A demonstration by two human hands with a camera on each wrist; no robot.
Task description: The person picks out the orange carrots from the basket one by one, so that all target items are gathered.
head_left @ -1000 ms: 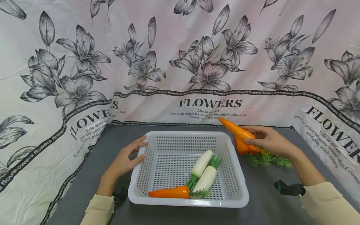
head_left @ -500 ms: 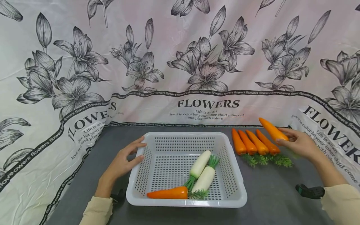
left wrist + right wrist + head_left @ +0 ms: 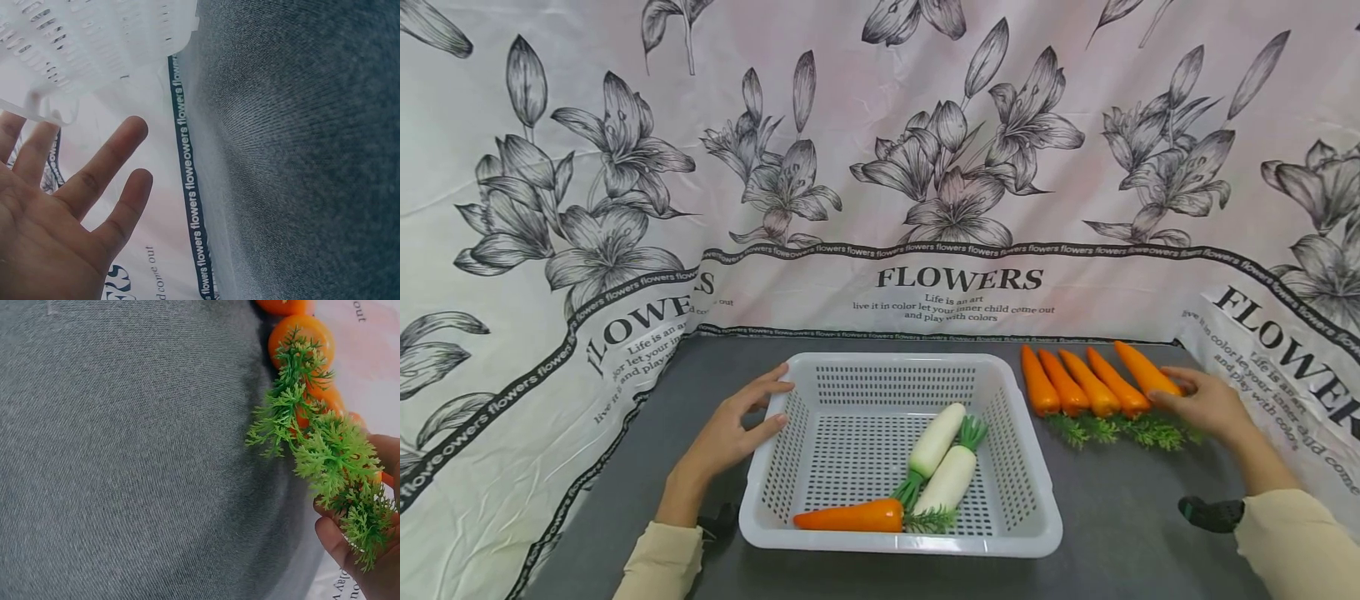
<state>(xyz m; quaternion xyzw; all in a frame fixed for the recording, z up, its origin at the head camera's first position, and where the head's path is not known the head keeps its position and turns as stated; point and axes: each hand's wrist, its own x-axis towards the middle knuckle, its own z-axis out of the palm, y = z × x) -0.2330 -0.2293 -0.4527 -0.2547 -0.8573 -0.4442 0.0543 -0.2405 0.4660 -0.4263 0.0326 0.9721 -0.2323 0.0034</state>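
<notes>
At the right end of a row of orange carrots, my right hand pinches the thick end of one carrot, which lies beside the others on the dark table. Green leafy tops partly cover its fingers in the right wrist view. My left hand rests its fingertips on the left rim of a white perforated basket, fingers spread and fairly straight. Inside the basket are a carrot along the front and two white radishes with green tops, to the right of the middle.
The grey tabletop extends in front of the carrots and around the basket. A white cloth printed with flowers and lettering hangs behind and at both sides. The row of carrots stands close to the basket's right rim.
My right hand has carried the carrot from above the row to the right, then lowered it to the row's right end. The left hand stays on the basket rim.
</notes>
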